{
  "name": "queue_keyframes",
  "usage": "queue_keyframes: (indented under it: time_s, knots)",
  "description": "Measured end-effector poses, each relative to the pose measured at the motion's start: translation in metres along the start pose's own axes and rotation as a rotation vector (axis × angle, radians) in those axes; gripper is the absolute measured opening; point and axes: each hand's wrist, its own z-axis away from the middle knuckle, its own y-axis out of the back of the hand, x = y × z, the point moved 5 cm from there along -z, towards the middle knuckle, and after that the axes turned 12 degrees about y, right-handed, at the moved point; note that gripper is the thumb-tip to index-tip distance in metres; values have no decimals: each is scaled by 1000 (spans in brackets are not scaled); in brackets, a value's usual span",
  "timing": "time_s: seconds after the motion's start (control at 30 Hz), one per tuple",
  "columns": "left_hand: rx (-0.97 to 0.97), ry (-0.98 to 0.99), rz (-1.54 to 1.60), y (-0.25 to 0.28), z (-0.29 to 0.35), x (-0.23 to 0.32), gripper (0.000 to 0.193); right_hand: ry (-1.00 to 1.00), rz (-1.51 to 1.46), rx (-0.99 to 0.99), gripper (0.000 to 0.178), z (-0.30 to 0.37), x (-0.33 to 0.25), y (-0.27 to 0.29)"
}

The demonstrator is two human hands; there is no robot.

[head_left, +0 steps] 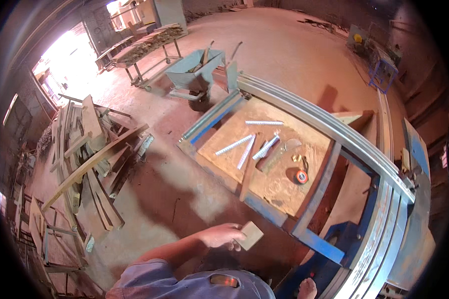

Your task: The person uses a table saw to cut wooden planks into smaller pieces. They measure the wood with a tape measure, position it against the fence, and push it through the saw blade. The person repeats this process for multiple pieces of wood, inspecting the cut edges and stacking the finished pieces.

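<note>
Shirt front: blue-grey point(184, 286), nearest the camera along the lower edge, with a shiny orange-brown piece point(224, 281) at its middle.
Left hand: fingers and thumb clamped on one edge of a pale, flat wooden block point(250, 235); the hand point(222, 235) is in front of the tabletop's near edge.
Wooden block: at the left hand's fingertips, tilted.
Right hand: only partly visible point(307, 288) at the lower edge, beside blue metalwork point(314, 256); whether its fingers are apart or together, I cannot tell.
Tabletop: a wooden board point(312, 142) set in a metal frame, bearing white marked strips point(264, 122), a try square point(266, 148) with a pale blade, a dark wooden strip point(249, 167) reaching over the near edge, small yellowish pieces point(297, 158) and a round orange-and-black tape measure point(301, 176).
Wheelbarrow: light blue tub point(189, 74) beyond the tabletop, holding long narrow pieces point(205, 57), their kind too small to tell.
Wheeled rack: well beyond point(166, 52), loaded with wood scraps point(149, 41) lying flat.
Floor, left side: a loose heap of boards point(92, 122), crossed at many angles.
</note>
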Motion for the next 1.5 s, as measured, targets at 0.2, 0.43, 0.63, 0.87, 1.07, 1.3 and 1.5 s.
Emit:
queue_keyframes:
  time_s: [0.2,0.43,0.63,0.87,1.07,1.3,1.5]
  knots:
    - [367,-377,230,279,-2,190,37,286,297,-54,32,-48,-81,-42]
    - [269,-937,354,461,30,389,72,153,292,-151,29,-86,-151,-106]
    - [631,-474,-515,295,-25,223,43,197,249,-272,29,-130,-185,-126]
    - [614,-23,549,245,-6,-103,46,428,416,-447,36,-201,-242,-159]
    - [822,194,441,185,71,-214,44,381,-195,-637,29,-202,-259,-236]
    - [1161,172,80,153,119,-227,49,439,-180,-865,26,-138,-275,-309]
    - [1145,84,110,168,159,-249,52,579,22,-907,29,-92,-314,-337]
